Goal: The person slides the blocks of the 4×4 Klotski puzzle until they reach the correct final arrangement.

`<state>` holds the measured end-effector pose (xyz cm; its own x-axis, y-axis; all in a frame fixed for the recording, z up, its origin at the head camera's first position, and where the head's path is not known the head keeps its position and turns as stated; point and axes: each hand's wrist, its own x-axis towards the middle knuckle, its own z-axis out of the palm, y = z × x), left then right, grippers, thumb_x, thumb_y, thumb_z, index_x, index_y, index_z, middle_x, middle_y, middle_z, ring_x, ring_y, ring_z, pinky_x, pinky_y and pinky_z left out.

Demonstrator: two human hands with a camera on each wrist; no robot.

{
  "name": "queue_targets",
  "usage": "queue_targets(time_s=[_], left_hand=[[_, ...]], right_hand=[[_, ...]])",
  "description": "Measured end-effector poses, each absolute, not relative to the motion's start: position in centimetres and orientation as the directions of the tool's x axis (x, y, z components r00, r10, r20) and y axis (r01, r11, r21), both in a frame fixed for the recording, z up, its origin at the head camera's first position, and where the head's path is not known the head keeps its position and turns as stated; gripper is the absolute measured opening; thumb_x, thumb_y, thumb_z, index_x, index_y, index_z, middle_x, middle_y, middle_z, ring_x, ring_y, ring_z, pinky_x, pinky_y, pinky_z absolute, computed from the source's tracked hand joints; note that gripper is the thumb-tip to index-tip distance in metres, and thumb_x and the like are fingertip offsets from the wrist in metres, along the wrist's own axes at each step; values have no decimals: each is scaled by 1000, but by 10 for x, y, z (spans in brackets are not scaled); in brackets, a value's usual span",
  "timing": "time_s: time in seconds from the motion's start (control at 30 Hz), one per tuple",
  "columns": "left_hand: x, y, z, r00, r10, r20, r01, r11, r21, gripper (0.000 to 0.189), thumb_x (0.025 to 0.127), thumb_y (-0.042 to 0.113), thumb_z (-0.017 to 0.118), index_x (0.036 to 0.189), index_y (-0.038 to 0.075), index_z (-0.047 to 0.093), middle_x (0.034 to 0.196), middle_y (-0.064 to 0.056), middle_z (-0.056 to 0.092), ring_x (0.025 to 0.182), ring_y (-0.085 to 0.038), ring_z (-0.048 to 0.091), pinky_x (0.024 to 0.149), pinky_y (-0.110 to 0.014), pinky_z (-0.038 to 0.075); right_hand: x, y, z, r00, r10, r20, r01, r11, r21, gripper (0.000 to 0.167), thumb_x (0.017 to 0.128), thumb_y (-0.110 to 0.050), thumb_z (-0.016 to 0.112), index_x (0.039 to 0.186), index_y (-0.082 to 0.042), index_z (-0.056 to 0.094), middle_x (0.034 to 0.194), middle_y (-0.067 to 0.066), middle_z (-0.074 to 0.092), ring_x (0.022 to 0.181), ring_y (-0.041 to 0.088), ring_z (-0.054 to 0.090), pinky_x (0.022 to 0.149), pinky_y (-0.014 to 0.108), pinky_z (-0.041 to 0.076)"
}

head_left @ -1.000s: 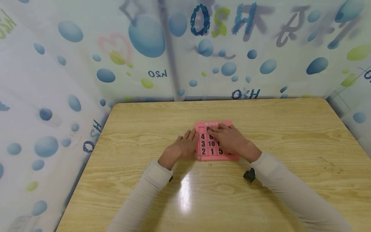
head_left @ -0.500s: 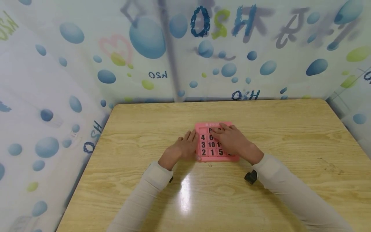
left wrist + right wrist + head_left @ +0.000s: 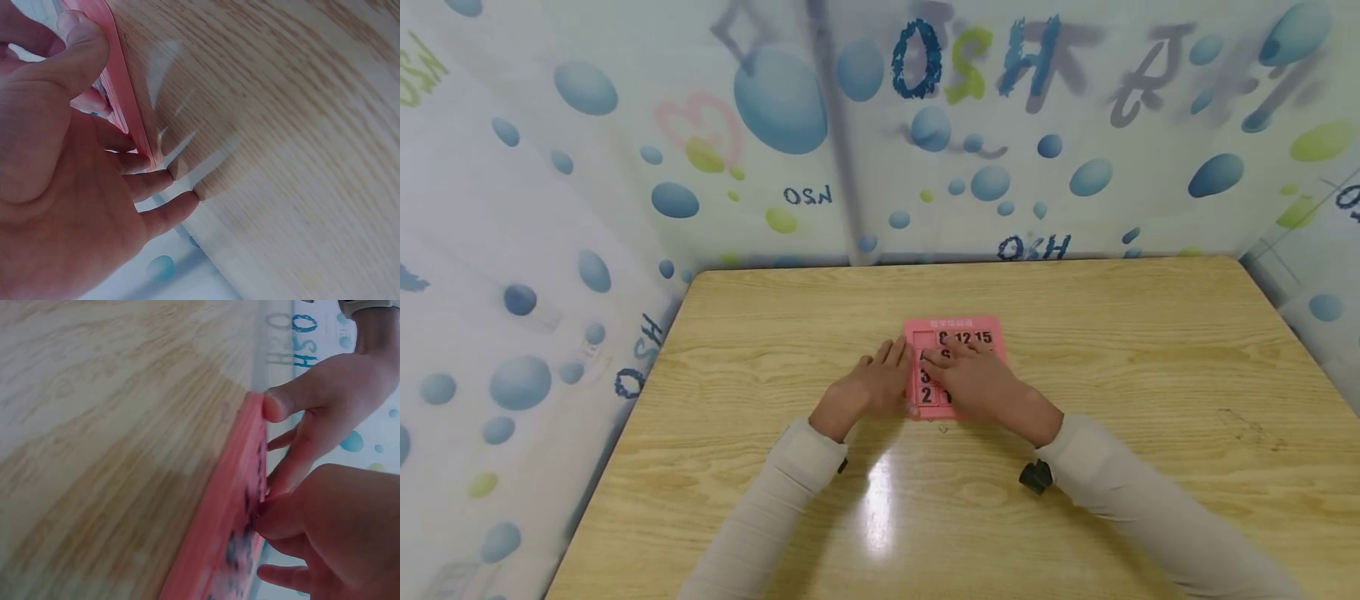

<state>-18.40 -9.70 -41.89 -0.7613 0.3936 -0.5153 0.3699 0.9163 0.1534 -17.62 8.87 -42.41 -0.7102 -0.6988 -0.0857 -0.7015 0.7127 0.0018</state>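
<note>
A pink sliding number puzzle (image 3: pixel 953 323) lies flat on the wooden table. Black numbers mark its tiles, and a bare cell (image 3: pixel 922 338) shows at its far left corner. My left hand (image 3: pixel 877 385) rests along the puzzle's left side, fingers fairly straight. In the left wrist view, its bent thumb (image 3: pixel 87 47) touches the pink edge. My right hand (image 3: pixel 981 383) spreads over the tiles, fingertips on the upper left part; its palm hides most of the lower right numbers. The right wrist view shows my right fingers (image 3: pixel 278 519) at the tile faces.
The light wooden table (image 3: pixel 1135 350) extends around the puzzle on all sides. Behind it stands a wall covering (image 3: pixel 865 167) with blue drops and lettering. A dark wrist device (image 3: pixel 1036 477) sits under my right cuff.
My right hand has moved left and nearer, from the top row down to the second row, uncovering 12 and 15. The 8 tile has shifted slightly right. My left hand stays put.
</note>
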Motion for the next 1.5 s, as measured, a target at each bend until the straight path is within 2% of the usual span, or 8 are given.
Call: queue_targets(time_s=[0.2,0.43,0.77,1.07,1.5], left_hand=[[-184,-96,-419,-761,396,-514,378,914,144,104,92,54,61,159,5,-2,167,-13,-8,154,-30,-2,122,-50,18],[-184,-96,-419,-759,400,-513,379,913,151,103,93,54,59,159,5,-3,166,-12,-10,154,-30,-3,122,-49,18],[-185,-95,-418,-764,397,-510,370,915,158,104,92,54,61,159,5,-3,166,-12,-10,154,-30,-3,122,-50,17],[-184,-95,-417,-760,394,-518,365,917,162,105,92,54,60,159,5,-4,166,-12,-12,154,-30,-4,123,-50,16],[-184,-98,-419,-762,385,-520,356,921,161,104,93,55,60,159,5,-3,166,-11,-11,154,-30,-4,123,-49,15]], right_hand=[[-182,87,-429,-736,-670,-96,-674,739,9,48,100,-22,56,147,-11,50,150,8,49,141,40,39,111,60,34],[-190,88,-430,-734,-676,-64,-679,734,25,46,102,-21,54,147,-8,50,150,10,49,139,40,43,109,59,38],[-200,87,-430,-759,-642,-104,-645,764,-15,47,104,-22,51,149,-10,47,154,7,45,143,38,38,110,59,36],[-193,93,-428,-743,-661,-110,-664,748,-10,48,103,-21,51,150,-13,45,155,5,42,144,38,36,111,59,35],[-167,93,-418,-671,-727,-150,-738,674,35,40,102,-24,55,141,-18,58,147,2,53,137,38,46,104,59,42]])
